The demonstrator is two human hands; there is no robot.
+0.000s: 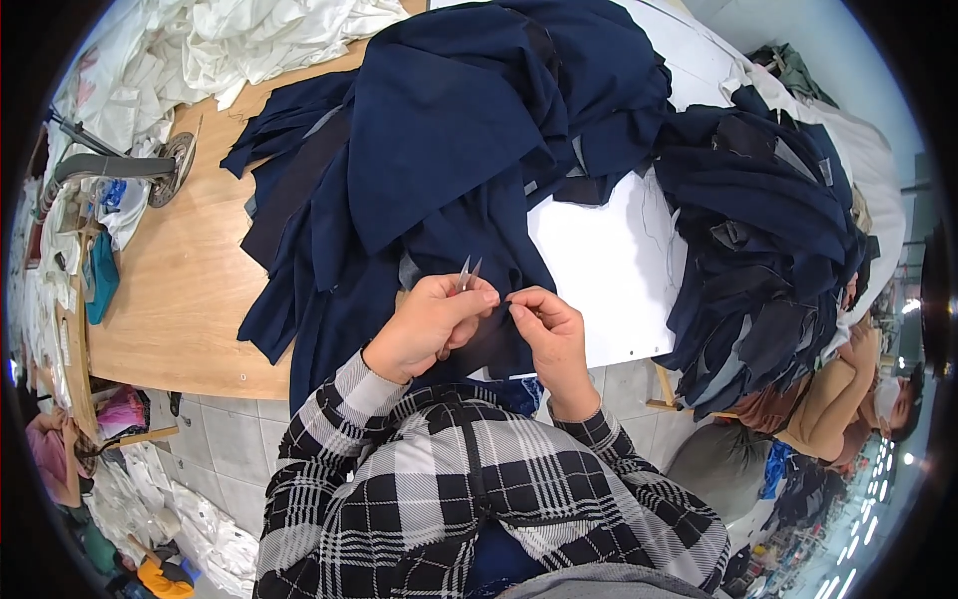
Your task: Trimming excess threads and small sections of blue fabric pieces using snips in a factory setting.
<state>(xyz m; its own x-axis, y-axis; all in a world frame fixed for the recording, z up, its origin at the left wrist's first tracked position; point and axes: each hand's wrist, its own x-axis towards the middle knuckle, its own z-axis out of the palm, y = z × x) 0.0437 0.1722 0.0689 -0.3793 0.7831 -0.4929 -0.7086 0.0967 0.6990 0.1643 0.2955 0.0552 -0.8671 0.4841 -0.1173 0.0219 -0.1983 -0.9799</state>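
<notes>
**Snips point(465, 274) Are Rising From a Curled Hand Over Navy Cloth point(429, 130)**

The left hand point(427, 317) is curling around the snips, whose two metal blades are standing slightly apart above its fingers, while its thumb and forefinger are pressing together. Just beside it, the right hand point(559, 344) is pinching thumb against forefinger; what lies between them is too small to tell. Beneath and ahead of both hands, the navy cloth is sprawling in matte, overlapping layers, with one broad smooth fold, blackish strips and small grey patches showing. Right of the right hand, a white surface point(599, 270) is separating it from a second navy heap point(763, 200). Left of the left hand, a wooden tabletop point(165, 319) is supporting the cloth; near its edge a teal object point(101, 278) is showing, though whether it is a container cannot be told. Farther ahead and left, a round metal base point(176, 170) and a white cloth pile point(249, 45) are resting.
</notes>
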